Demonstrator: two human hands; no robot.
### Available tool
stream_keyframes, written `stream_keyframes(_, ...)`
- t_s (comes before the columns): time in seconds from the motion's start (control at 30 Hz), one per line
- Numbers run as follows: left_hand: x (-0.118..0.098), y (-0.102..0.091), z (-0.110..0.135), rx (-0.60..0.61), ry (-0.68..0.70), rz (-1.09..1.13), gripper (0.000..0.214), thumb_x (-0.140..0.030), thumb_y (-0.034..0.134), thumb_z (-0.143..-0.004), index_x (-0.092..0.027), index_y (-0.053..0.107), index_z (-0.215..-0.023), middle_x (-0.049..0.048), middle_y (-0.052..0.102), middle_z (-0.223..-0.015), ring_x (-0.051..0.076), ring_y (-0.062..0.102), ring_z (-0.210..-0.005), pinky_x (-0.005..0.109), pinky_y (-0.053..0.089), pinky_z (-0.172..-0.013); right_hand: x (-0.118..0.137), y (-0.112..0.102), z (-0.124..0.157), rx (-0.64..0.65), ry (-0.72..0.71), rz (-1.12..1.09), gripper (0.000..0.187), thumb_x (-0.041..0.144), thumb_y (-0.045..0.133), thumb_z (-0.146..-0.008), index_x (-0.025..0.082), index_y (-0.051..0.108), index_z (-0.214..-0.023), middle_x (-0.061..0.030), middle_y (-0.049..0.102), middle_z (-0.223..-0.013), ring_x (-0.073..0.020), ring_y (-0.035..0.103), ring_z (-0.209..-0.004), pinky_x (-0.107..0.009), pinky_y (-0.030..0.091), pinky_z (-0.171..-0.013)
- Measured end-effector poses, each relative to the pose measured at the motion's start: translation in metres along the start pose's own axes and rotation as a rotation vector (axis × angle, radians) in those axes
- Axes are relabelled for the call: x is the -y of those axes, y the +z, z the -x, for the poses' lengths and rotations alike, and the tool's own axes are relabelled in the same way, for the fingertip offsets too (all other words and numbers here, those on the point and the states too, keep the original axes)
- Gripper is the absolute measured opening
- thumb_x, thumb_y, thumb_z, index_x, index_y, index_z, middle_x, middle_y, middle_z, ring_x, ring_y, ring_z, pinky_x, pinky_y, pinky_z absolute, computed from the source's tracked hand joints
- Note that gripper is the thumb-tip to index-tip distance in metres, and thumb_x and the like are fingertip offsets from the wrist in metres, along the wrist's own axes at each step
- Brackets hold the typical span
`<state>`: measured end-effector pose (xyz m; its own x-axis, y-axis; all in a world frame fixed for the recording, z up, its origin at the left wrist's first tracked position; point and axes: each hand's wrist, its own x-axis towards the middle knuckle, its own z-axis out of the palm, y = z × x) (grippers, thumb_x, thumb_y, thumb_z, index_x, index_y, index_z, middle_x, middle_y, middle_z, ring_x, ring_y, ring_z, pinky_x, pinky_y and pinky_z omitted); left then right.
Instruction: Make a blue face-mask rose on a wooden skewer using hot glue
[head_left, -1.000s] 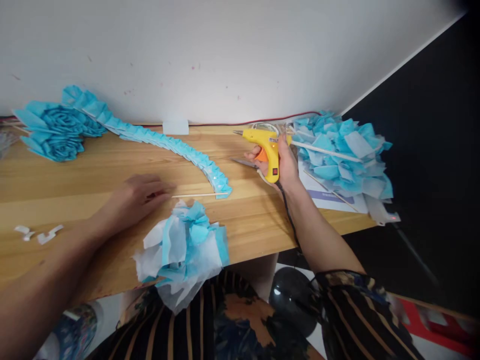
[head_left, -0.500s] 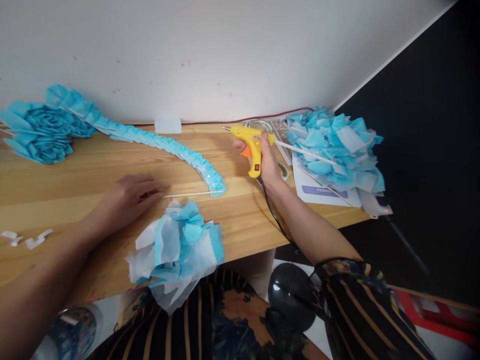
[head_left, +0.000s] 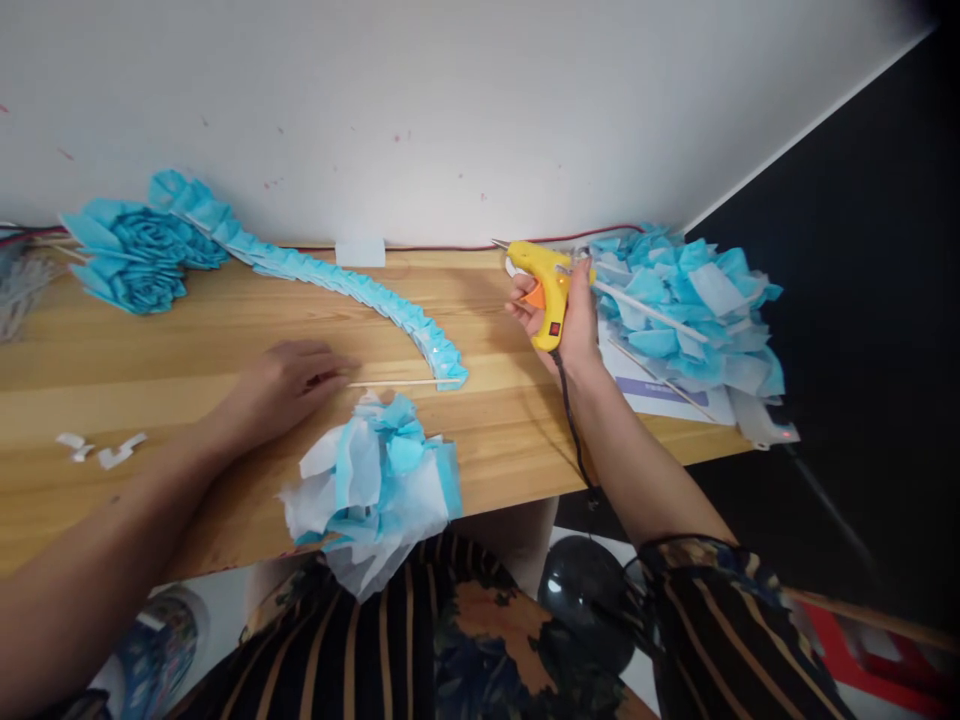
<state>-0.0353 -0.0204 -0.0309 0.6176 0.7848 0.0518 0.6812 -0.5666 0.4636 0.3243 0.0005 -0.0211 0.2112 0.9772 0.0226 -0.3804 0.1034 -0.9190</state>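
A yellow hot glue gun (head_left: 550,283) with an orange trigger is gripped in my right hand (head_left: 574,315); its nozzle points left and a glue stick juts from its back. On the table, the closed fingers of my left hand (head_left: 289,385) hold one end of a thin wooden stick (head_left: 397,383). The stick's other end lies across the tip of a long pleated blue paper strip (head_left: 337,283). That strip curves away to the back left, by finished blue paper flowers (head_left: 142,250). Just in front of the stick lies a crumpled blue and white paper bunch (head_left: 382,470).
At the right is a pile of blue paper pieces (head_left: 682,300) over a printed sheet (head_left: 667,398) with a loose stick. White scraps (head_left: 112,452) lie at the left. A red and black cable (head_left: 442,247) follows the wall, and the glue gun's cord (head_left: 571,420) hangs past the table edge.
My right hand has carried the glue gun a little to the right, away from the strip's end. My left hand still holds the stick. The whole view has shifted slightly.
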Motion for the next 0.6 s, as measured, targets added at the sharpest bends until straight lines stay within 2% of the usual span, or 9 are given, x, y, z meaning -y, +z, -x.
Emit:
stream_keyframes(0.13, -0.002, -0.002, 0.001, -0.048, -0.063, 0.141, 0.037, -0.039, 0.054, -0.100, -0.013, 0.077, -0.113, 0.0112, 0.077, -0.113, 0.026, 0.068, -0.103, 0.034, 0.049, -0.093, 0.012, 0.029, 0.012, 0.086, 0.040, -0.027, 0.062, 0.077, 0.047, -0.094, 0.022, 0.074, -0.102, -0.0033, 0.077, -0.087, -0.0159, 0.070, -0.076, -0.031, 0.063, -0.073)
stream_keyframes(0.2, -0.004, -0.005, 0.001, -0.111, -0.122, 0.257, 0.036, -0.041, 0.057, -0.098, -0.015, 0.077, -0.114, 0.0076, 0.078, -0.112, 0.024, 0.068, -0.101, 0.031, 0.050, -0.089, 0.019, 0.046, 0.017, 0.113, 0.036, -0.024, 0.061, 0.078, 0.050, -0.092, 0.022, 0.072, -0.103, -0.0041, 0.077, -0.092, -0.0162, 0.070, -0.078, -0.031, 0.063, -0.073)
stream_keyframes(0.27, -0.012, -0.013, 0.000, -0.199, -0.159, 0.362, 0.037, -0.046, 0.060, -0.096, -0.018, 0.079, -0.110, 0.0049, 0.078, -0.103, 0.022, 0.068, -0.091, 0.029, 0.049, -0.078, 0.026, 0.063, 0.023, 0.147, 0.008, -0.018, 0.058, 0.076, 0.054, -0.091, 0.023, 0.070, -0.105, -0.0045, 0.077, -0.097, -0.0166, 0.071, -0.082, -0.032, 0.063, -0.075)
stream_keyframes(0.33, -0.027, -0.024, -0.003, -0.253, -0.126, 0.436, 0.036, -0.050, 0.063, -0.094, -0.020, 0.081, -0.103, 0.0037, 0.078, -0.093, 0.019, 0.066, -0.082, 0.028, 0.048, -0.072, 0.031, 0.083, 0.029, 0.196, -0.045, 0.005, 0.054, 0.074, 0.058, -0.091, 0.024, 0.069, -0.107, -0.0040, 0.077, -0.100, -0.0178, 0.073, -0.089, -0.033, 0.063, -0.081)
stream_keyframes(0.47, -0.072, -0.044, -0.020, -0.188, 0.026, 0.581, 0.032, -0.048, 0.067, -0.092, -0.022, 0.080, -0.105, 0.0032, 0.077, -0.094, 0.020, 0.068, -0.091, 0.028, 0.051, -0.079, 0.035, 0.123, 0.042, 0.269, -0.148, 0.045, 0.050, 0.071, 0.059, -0.093, 0.025, 0.070, -0.110, -0.0036, 0.077, -0.107, -0.0218, 0.074, -0.102, -0.041, 0.061, -0.096)
stream_keyframes(0.6, -0.100, -0.043, -0.039, -0.061, 0.115, 0.785, 0.032, -0.045, 0.070, -0.090, -0.017, 0.075, -0.104, 0.0035, 0.073, -0.089, 0.018, 0.067, -0.083, 0.028, 0.052, -0.074, 0.035, 0.147, 0.049, 0.315, -0.156, 0.091, 0.058, 0.076, 0.053, -0.092, 0.025, 0.070, -0.114, -0.0064, 0.075, -0.117, -0.0287, 0.070, -0.121, -0.047, 0.059, -0.103)
